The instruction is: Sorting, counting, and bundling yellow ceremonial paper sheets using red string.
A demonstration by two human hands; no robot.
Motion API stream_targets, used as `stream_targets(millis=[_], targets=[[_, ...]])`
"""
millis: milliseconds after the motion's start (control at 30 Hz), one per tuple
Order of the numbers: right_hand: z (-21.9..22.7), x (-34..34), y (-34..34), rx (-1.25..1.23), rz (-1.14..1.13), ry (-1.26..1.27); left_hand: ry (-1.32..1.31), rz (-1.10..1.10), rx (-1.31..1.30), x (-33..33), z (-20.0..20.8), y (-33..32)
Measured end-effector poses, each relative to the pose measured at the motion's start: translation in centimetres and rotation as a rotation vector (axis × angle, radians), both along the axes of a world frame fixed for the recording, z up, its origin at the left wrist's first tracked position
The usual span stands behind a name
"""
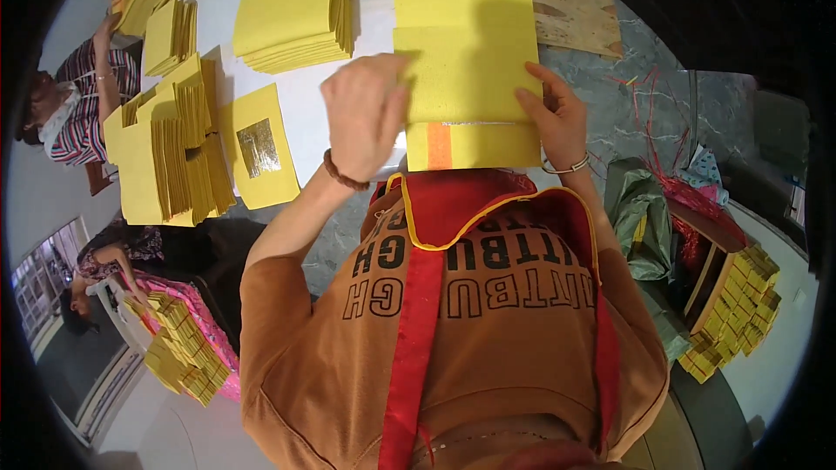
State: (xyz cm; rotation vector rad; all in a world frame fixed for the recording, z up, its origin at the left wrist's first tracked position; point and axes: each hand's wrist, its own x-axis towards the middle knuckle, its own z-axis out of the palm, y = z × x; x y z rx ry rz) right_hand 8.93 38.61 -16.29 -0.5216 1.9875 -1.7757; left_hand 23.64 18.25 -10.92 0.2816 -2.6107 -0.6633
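Note:
In front of my chest lies a yellow paper sheet point(470, 78), creased across its upper part. Along its near edge is a separate-looking yellow band point(496, 146) with an orange strip point(440, 146) on it. My left hand point(361, 113) is at the sheet's left edge, slightly blurred, fingers bent and pointing toward the paper; its grip cannot be made out. At the right edge, my right hand point(560, 113) has its thumb and forefinger apart, touching the paper, with the other fingers partly hidden.
Left on the white table point(374, 9) stand yellow paper stacks point(292, 22) and one loose yellow piece with a silvery square point(259, 148). A wooden board point(566, 4) is at the far right. Two people point(87, 96) are at left. Yellow bundles point(736, 313) sit right.

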Motion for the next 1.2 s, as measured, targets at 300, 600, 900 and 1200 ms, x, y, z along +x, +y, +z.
stream_targets(millis=[300, 600, 900, 1200], targets=[[0.2, 0.4, 0.1, 0.151, 0.023, 0.064, -0.291, -0.374, -0.195, 0.6, -2.1, 2.8], [-1.2, 1.4, 0.4, 0.244, 0.010, 0.462, -0.312, -0.396, -0.179, 0.2, -2.1, 2.4], [-2.8, 0.3, 2.1, 0.041, 0.112, 0.143, -0.199, -0.352, -0.642, -2.0, -0.8, 3.7], [-1.4, -2.4, 3.1, -0.175, -0.153, -0.423, -0.003, -0.360, -0.098, -7.1, 6.2, -3.5]])
